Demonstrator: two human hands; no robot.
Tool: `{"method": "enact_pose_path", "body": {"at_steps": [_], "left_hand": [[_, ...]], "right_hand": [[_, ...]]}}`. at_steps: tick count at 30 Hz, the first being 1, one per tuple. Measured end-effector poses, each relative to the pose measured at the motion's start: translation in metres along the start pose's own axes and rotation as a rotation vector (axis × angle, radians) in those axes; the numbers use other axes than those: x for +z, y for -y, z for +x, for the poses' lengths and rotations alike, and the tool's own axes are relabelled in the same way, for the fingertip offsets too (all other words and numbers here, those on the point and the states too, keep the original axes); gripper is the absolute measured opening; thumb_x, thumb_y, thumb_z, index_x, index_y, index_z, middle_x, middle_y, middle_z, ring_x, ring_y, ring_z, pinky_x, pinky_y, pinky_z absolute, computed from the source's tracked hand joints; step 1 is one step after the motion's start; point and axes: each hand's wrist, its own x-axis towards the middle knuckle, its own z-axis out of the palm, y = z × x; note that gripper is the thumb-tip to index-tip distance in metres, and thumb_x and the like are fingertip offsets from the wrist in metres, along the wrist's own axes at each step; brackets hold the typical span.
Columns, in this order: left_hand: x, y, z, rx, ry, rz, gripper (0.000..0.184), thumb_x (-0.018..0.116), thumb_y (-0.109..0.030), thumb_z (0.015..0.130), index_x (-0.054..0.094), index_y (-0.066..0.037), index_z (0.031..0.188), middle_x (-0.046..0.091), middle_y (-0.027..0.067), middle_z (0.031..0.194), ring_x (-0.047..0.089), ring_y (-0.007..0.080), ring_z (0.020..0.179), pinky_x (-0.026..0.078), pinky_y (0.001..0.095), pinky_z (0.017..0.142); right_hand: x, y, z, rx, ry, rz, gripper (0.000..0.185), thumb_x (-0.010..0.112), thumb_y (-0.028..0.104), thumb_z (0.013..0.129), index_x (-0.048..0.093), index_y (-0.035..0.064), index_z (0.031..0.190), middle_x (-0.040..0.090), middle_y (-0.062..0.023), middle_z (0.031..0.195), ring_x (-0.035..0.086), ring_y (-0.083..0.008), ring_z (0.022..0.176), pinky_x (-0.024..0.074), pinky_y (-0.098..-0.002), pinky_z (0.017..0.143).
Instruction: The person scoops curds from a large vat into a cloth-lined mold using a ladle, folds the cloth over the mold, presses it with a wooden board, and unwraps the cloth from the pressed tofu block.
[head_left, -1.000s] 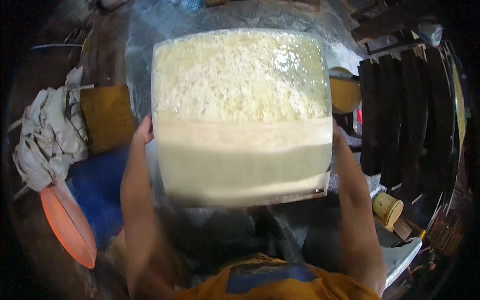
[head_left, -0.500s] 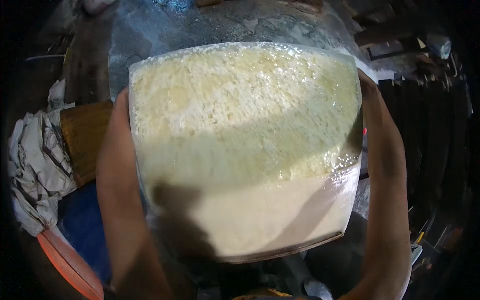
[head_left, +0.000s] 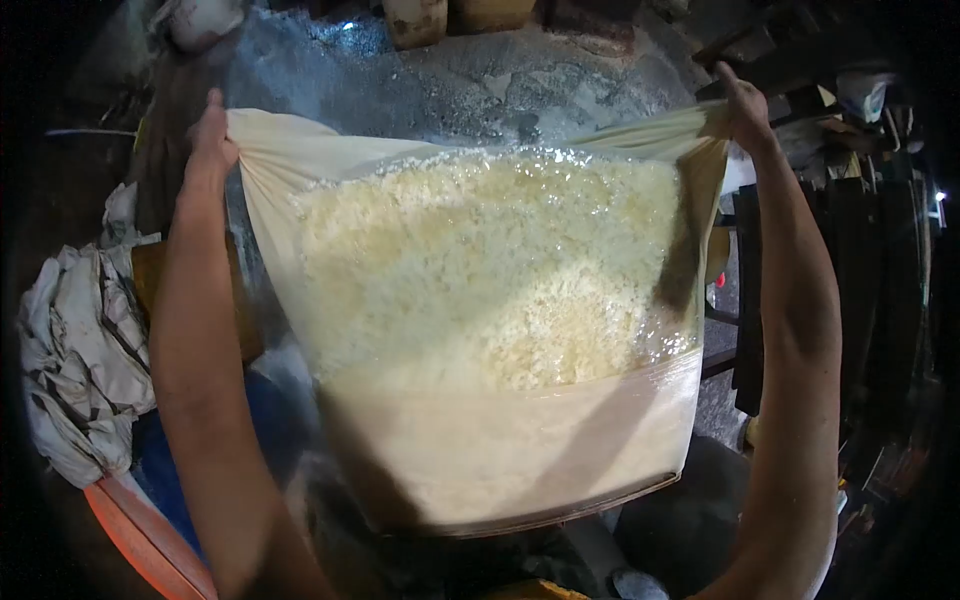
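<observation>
Wet, white, lumpy curds (head_left: 470, 270) fill a squarish form lined with a pale cloth (head_left: 500, 450). The cloth's near flap lies folded over the near part of the curds. My left hand (head_left: 212, 135) is closed on the far left corner of the cloth and pulls it taut, up and outward. At the far right, my right hand (head_left: 745, 108) grips the other corner, which is stretched into folds. A thin brown edge (head_left: 600, 500) shows along the near side; the form's walls are mostly hidden under the cloth.
Crumpled whitish cloths (head_left: 85, 350) are piled at the left, by a wooden board (head_left: 150, 275). Below them are a blue surface (head_left: 165, 465) and an orange rim (head_left: 150, 540). Containers (head_left: 415, 20) stand at the back on the wet grey floor (head_left: 480, 90). Dark slats (head_left: 840, 290) stand at the right.
Both hands, hidden beside the form before, have come up and outward with the far cloth corners. The far part of the cloth is now lifted off the sides and stretched above the curds.
</observation>
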Motion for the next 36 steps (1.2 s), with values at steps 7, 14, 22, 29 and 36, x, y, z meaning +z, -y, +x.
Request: {"method": "enact_pose_path", "body": {"at_steps": [7, 14, 22, 29, 36], "left_hand": [[0.016, -0.009, -0.075, 0.433, -0.092, 1.524, 0.053, 0.067, -0.038, 0.080, 0.060, 0.002, 0.115, 0.058, 0.0223, 0.120, 0.053, 0.0354, 0.116, 0.041, 0.0459, 0.096], [-0.010, -0.042, -0.080, 0.552, -0.317, -0.084, 0.032, 0.054, -0.025, 0.090, 0.065, 0.002, 0.101, 0.067, 0.0085, 0.100, 0.063, 0.0231, 0.087, 0.049, 0.0363, 0.078], [-0.159, 0.080, -0.240, 0.479, -0.485, 0.263, 0.035, 0.048, -0.021, 0.096, 0.051, 0.001, 0.124, 0.057, 0.0123, 0.116, 0.054, 0.0215, 0.108, 0.043, 0.0310, 0.095], [-0.167, 0.227, -0.235, 0.192, -0.490, 0.401, 0.020, 0.058, -0.010, 0.090, 0.061, 0.001, 0.107, 0.062, 0.0079, 0.096, 0.058, 0.0207, 0.091, 0.048, 0.0300, 0.083], [0.008, 0.100, -0.195, 0.960, 0.163, 0.780, 0.018, 0.058, -0.012, 0.089, 0.065, -0.004, 0.103, 0.055, 0.0129, 0.118, 0.055, 0.0253, 0.108, 0.043, 0.0329, 0.093]], "right_hand": [[0.004, -0.002, -0.037, -0.343, 0.198, -1.442, 0.022, 0.060, 0.023, 0.075, 0.068, 0.0050, 0.084, 0.065, -0.0206, 0.088, 0.064, -0.0359, 0.082, 0.0512, -0.0428, 0.071], [-0.041, 0.023, -0.037, -0.181, -0.601, -0.707, 0.027, 0.055, 0.026, 0.087, 0.062, 0.0039, 0.101, 0.065, -0.0173, 0.094, 0.063, -0.0325, 0.087, 0.0486, -0.0388, 0.079], [-0.141, -0.036, -0.230, 0.020, -0.447, 0.660, 0.012, 0.058, 0.015, 0.090, 0.058, 0.0044, 0.096, 0.060, -0.0066, 0.092, 0.059, -0.0219, 0.089, 0.0478, -0.0374, 0.082], [-0.053, -0.123, -0.273, 0.238, -0.364, -0.056, 0.012, 0.062, 0.004, 0.081, 0.060, 0.0026, 0.092, 0.059, -0.0028, 0.086, 0.057, -0.0136, 0.083, 0.0468, -0.0300, 0.078], [0.060, 0.019, -0.141, -0.175, 0.007, -0.151, 0.044, 0.067, 0.033, 0.086, 0.059, 0.0066, 0.120, 0.055, -0.0165, 0.122, 0.053, -0.0285, 0.113, 0.0434, -0.0376, 0.094]]}}
